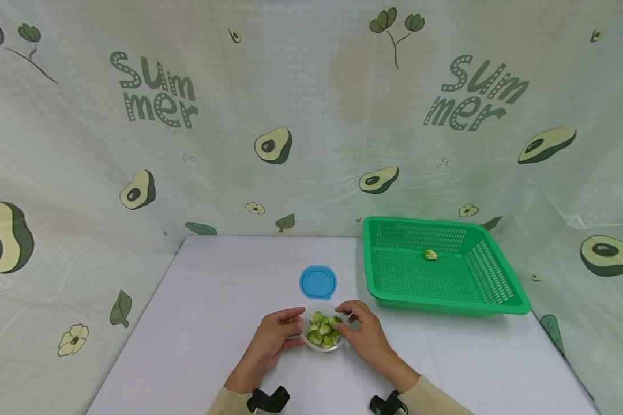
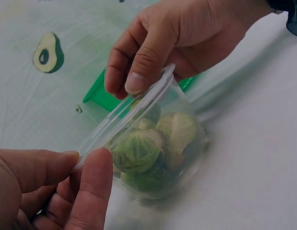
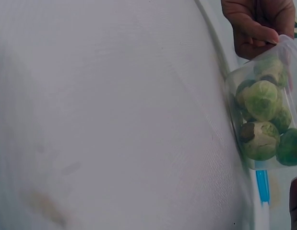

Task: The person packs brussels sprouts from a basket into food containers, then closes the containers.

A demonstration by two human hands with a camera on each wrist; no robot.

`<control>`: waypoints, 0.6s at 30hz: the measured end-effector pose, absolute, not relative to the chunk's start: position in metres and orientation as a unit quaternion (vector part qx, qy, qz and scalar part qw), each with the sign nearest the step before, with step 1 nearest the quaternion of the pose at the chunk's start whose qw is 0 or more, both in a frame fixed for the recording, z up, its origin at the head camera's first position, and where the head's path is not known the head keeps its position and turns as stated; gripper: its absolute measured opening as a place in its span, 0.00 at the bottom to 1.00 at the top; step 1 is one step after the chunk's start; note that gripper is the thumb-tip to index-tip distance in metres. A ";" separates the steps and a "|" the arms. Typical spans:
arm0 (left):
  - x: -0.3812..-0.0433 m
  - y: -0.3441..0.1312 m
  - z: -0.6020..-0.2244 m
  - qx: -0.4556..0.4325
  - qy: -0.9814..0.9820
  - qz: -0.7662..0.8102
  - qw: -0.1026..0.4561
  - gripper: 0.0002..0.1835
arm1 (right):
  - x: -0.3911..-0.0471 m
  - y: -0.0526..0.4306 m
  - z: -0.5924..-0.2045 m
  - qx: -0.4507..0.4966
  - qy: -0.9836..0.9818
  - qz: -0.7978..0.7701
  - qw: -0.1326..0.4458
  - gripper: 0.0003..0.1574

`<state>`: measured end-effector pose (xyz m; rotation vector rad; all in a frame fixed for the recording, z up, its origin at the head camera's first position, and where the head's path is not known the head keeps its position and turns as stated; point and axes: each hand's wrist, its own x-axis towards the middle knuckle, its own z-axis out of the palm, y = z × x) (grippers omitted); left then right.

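Observation:
A clear plastic bowl with several Brussels sprouts in it stands on the table before me. My left hand pinches the bowl's rim at its left side, thumb and finger on the edge in the left wrist view. Over the opposite side hovers my right hand, its thumb and forefinger apart and bent at the rim, close to the sprouts. Through the bowl's wall the sprouts show piled together. Only a fingertip of the right hand appears in the right wrist view, below the bowl.
Just behind the bowl lies a blue lid. A green perforated basket stands at the back right with one Brussels sprout inside. The white table meets a printed curtain at the back and sides.

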<state>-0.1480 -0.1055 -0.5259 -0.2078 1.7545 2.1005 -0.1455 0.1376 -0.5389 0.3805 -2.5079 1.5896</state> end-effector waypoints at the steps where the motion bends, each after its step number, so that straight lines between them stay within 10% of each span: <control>1: -0.148 -0.106 -0.526 -0.077 0.626 0.750 0.198 0.27 | -0.146 0.138 -0.539 0.126 -0.834 0.533 0.073 0.20; 18: -0.148 -0.106 -0.526 -0.075 0.626 0.751 0.195 0.27 | -0.147 0.140 -0.535 0.118 -0.806 0.576 0.070 0.18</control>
